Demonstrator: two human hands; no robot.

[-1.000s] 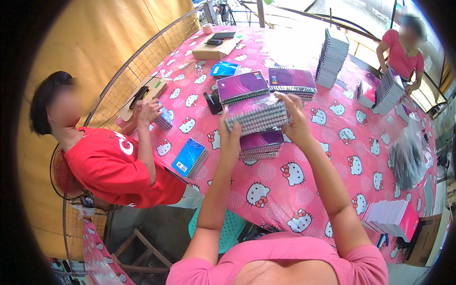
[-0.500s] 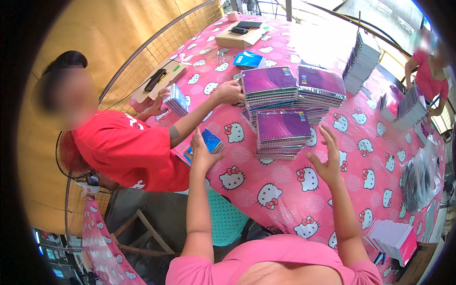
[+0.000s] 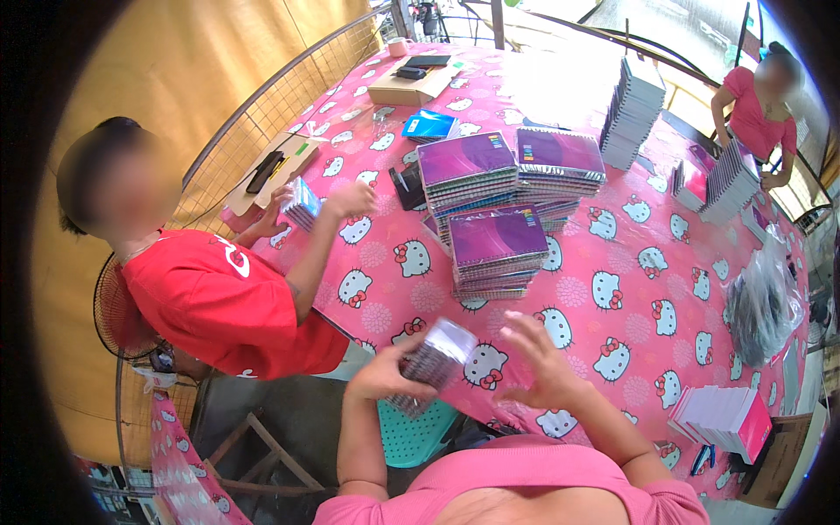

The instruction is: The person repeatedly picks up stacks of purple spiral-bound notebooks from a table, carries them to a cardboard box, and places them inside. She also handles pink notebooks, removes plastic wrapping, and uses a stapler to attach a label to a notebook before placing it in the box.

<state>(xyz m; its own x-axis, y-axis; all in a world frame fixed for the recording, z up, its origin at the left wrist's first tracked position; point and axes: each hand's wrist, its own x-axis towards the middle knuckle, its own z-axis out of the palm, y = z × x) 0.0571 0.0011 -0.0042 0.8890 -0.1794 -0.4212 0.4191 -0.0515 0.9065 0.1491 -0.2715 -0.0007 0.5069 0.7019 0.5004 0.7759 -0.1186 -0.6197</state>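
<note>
My left hand (image 3: 383, 371) is wrapped round a small pack of spiral notebooks (image 3: 443, 348), tilted up near the table's front edge. Its dark coils and shiny top show, slightly blurred. To its right, my right hand (image 3: 540, 366) hangs above the tablecloth, fingers spread and nothing in them. Just beyond both hands stands a stack of purple spiral notebooks (image 3: 499, 236). Behind it are two more purple-topped stacks, one at the left (image 3: 466, 160) and one at the right (image 3: 560, 153).
At the left, a person in a red shirt (image 3: 219, 297) holds a small blue notebook pack (image 3: 302, 203). Another person in pink (image 3: 759, 114) handles notebooks at the far right. A tall notebook stack (image 3: 632, 114), a plastic bag (image 3: 763, 306) and pink-covered books (image 3: 722, 423) are on the right.
My left hand has lifted the small notebook pack off the table's left edge and brought it toward me. My right hand has come nearer to it. The red-shirted person's hand has left the purple stack.
</note>
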